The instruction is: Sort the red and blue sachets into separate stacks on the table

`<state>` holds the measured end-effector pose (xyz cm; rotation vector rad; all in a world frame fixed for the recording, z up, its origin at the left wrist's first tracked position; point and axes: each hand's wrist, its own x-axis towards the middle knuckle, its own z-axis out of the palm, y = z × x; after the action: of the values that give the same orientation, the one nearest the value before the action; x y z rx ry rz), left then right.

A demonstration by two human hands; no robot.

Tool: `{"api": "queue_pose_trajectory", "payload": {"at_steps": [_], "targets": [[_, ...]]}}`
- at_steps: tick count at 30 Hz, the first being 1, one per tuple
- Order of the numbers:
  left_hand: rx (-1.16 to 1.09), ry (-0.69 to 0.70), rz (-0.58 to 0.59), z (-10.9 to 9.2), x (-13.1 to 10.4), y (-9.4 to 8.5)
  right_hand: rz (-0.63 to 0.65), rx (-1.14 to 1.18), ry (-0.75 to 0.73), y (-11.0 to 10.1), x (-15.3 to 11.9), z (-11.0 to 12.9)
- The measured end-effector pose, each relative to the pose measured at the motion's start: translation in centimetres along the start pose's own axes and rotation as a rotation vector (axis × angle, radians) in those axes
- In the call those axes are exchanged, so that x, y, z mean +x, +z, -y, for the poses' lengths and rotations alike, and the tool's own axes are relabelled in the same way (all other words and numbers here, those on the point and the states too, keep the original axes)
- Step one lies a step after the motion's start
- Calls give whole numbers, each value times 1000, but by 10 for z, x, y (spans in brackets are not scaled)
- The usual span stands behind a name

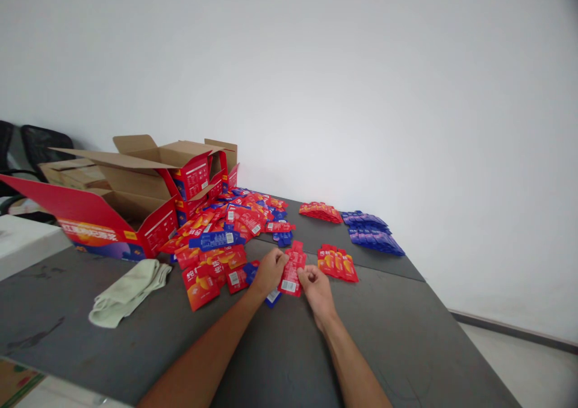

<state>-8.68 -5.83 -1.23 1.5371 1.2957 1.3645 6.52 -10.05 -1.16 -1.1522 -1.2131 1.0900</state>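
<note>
With fingers pinched shut on opposite edges, the left hand [270,272] and right hand [318,289] are holding up a flat, glossy red spouted foil pouch [292,271] above the matte dark-grey table [379,330], its pale print and white barcode facing the camera. Leftward, a heap of slick red and blue pouches [246,215] is lying beside printed red cardboard boxes [156,230]; the small lettering is illegible.

Both forearms extended forward from the lower edge of the view, converging toward the centre. The left hand [270,271] was angled inward, its fingers bent and pinched near the tips; the right hand [317,290] faced it, slightly lower, thumb and fingers curled in a pinch. The hands were near each other, apart.
</note>
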Motion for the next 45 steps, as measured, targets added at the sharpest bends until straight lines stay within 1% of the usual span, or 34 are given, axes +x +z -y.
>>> {"api": "queue_pose_trajectory", "payload": {"at_steps": [2,3,7,8,9,11,14,16,18,20,22,24,25,27,29,30,31,32,33,36,37,38,39,42,43,45], "targets": [[12,15,-14,1,0,1,-23,-26,-8,-1,2,-3],[-9,1,10,1,-1,2,-55,-44,-17,-2,3,-5],[-181,-92,238,3,-5,7,-191,-88,-64,-9,9,-7],[-214,-102,275,4,-6,8,-210,-89,-74,-10,9,-6],[-236,-104,286,4,-6,8,-221,-85,-80,-11,9,-4],[-249,-96,240,4,-5,8,-213,-59,-75,-10,8,0],[-222,-72,142,4,-3,8,-143,3,-63,-7,5,4],[-200,-49,103,4,-2,8,-108,21,-68,-6,5,3],[-177,-37,88,5,-3,9,-131,3,-71,-7,7,0],[-134,-44,81,4,-6,12,-195,-37,-71,-8,10,-5],[-56,-31,50,-1,-12,15,-254,-89,-86,-9,12,-8],[-2,17,45,-8,-18,19,-273,-144,-120,-9,13,-8],[-11,39,76,-11,-20,20,-259,-168,-139,-8,12,-7],[-125,37,189,-17,-24,23,-184,-200,-185,-5,7,-2],[-305,-13,308,-18,-24,25,-75,-219,-244,-2,2,3],[-390,-41,341,-17,-23,25,-26,-229,-277,0,0,5],[-460,-69,347,-15,-21,25,7,-238,-307,1,-2,7],[-515,-96,332,-13,-19,25,17,-246,-330,2,-2,8],[-556,-124,296,-11,-17,24,-1,-254,-343,2,-2,8],[-639,-194,153,-6,-12,21,-141,-270,-324,-1,1,6],[-660,-210,125,-6,-11,20,-181,-267,-299,-2,3,6],[-678,-224,110,-6,-10,20,-194,-256,-262,-4,4,5],[-693,-239,102,-7,-10,19,-181,-237,-215,-5,5,5],[-728,-294,82,-7,-9,17,-77,-157,-76,-7,5,4],[-738,-314,76,-7,-9,17,-54,-125,-51,-8,4,3],[-760,-344,72,-5,-8,16,-47,-58,-34,-9,4,0]]}}
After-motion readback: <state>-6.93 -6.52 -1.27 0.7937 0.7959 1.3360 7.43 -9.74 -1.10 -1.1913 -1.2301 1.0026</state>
